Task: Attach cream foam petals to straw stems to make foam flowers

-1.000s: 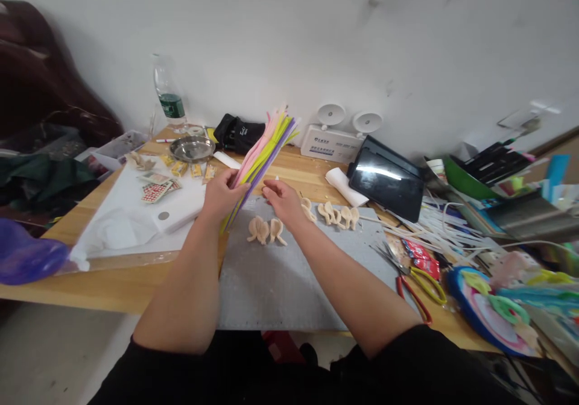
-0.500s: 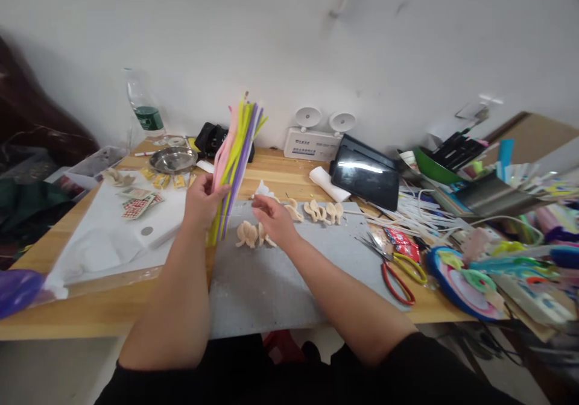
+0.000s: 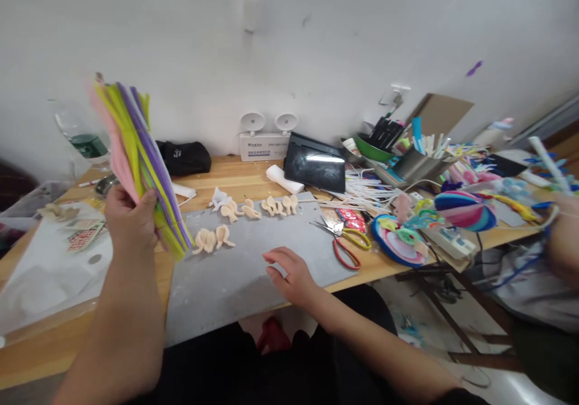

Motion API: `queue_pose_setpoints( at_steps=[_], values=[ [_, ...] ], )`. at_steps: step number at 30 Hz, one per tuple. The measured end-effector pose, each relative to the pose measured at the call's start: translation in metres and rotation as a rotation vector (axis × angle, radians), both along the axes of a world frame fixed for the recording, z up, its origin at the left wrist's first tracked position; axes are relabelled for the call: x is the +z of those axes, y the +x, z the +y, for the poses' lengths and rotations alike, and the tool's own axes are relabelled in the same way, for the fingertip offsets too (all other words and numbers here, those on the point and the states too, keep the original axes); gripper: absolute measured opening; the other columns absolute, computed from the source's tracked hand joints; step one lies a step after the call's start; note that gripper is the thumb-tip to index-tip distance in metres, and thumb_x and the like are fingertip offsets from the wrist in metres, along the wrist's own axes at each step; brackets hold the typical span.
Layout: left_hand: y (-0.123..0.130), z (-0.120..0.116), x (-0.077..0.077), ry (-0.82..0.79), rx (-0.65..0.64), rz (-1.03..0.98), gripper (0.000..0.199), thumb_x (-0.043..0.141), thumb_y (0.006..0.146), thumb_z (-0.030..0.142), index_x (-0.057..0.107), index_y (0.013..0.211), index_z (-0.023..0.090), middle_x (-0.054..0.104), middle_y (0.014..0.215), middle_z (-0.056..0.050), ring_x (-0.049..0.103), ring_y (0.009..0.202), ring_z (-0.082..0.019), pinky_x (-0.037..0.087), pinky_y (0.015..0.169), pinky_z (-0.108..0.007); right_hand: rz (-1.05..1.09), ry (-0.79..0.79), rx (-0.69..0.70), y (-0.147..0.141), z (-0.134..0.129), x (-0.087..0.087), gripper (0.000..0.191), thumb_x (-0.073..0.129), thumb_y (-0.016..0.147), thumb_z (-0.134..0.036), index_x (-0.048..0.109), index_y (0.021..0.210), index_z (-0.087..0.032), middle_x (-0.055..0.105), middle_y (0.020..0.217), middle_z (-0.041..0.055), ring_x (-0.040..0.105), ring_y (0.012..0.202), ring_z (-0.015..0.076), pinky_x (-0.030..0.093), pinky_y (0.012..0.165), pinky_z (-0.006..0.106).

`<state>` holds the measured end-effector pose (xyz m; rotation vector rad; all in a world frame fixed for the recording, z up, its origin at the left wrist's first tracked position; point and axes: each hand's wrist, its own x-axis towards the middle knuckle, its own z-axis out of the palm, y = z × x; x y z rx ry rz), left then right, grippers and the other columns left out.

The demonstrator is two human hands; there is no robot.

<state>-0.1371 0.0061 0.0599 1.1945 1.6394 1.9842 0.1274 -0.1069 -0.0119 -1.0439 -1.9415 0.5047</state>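
Over left part of table (image 3: 221, 173), head view: bundle of fuzzy stems (image 3: 131, 146), pink, yellow-green and purple, tilted, in left hand (image 3: 133, 221), grip pinching it between thumb and fingers. Its lower ends near cream twisted pieces (image 3: 205, 240). Right hand (image 3: 294, 275) above grey mat (image 3: 217, 296), grip loosely spread, holding nothing. Step in hand, by judgement: holding bundle raised. Next move calls for firm pinch so stems don't slip, lower ends clear of cream pieces.
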Motion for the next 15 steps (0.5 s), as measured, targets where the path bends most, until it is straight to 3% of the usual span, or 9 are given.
queue_pose_setpoints(
  at_steps=[3,5,9,12,15],
  values=[
    [0.028,-0.025,0.018,0.107,-0.123,-0.034,0.031,0.062,0.054,0.029,0.046,0.080,0.020,0.052,0.077,0.003,0.049,0.063,-0.010,0.047,0.066,-0.029,-0.051,0.086,-0.014,0.011,0.004,0.006,0.029,0.046,0.078,-0.024,0.054,0.107,-0.022,0.059,0.098,0.0078,0.054,0.092,0.0172,0.047,0.079,0.033],
    [0.037,-0.042,0.025,0.080,-0.076,-0.005,0.032,0.064,0.051,0.028,0.047,0.077,0.020,0.052,0.074,0.003,0.049,0.062,-0.010,0.046,0.065,-0.028,-0.168,0.103,-0.104,0.034,0.024,0.011,0.028,0.044,0.080,-0.024,0.057,0.104,-0.020,0.059,0.102,0.0082,0.052,0.096,0.0174,0.044,0.085,0.032],
    [0.029,-0.055,0.028,-0.342,0.193,0.396,0.029,0.062,0.053,0.033,0.055,0.077,0.020,0.052,0.066,0.003,0.046,0.056,-0.013,0.042,0.057,-0.028,-0.532,-0.133,-0.536,0.105,0.091,0.016,0.033,0.034,0.083,-0.015,0.054,0.109,-0.013,0.056,0.111,0.0089,0.046,0.105,0.0156,0.034,0.094,0.028],
    [0.011,-0.047,0.023,-0.569,0.258,0.620,0.031,0.059,0.056,0.039,0.057,0.081,0.021,0.051,0.063,0.004,0.046,0.056,-0.014,0.040,0.056,-0.027,-0.599,-0.205,-0.582,0.138,0.134,0.011,0.035,0.039,0.080,-0.013,0.053,0.112,-0.011,0.054,0.111,0.0133,0.046,0.103,0.0199,0.034,0.090,0.032],
    [-0.006,-0.031,0.015,-0.690,0.241,0.788,0.039,0.058,0.057,0.041,0.056,0.090,0.021,0.056,0.073,0.000,0.049,0.064,-0.017,0.041,0.061,-0.030,-0.657,-0.243,-0.565,0.144,0.154,0.005,0.028,0.042,0.079,-0.015,0.061,0.100,-0.013,0.055,0.106,0.0141,0.046,0.100,0.0217,0.034,0.087,0.033]
  ],
)
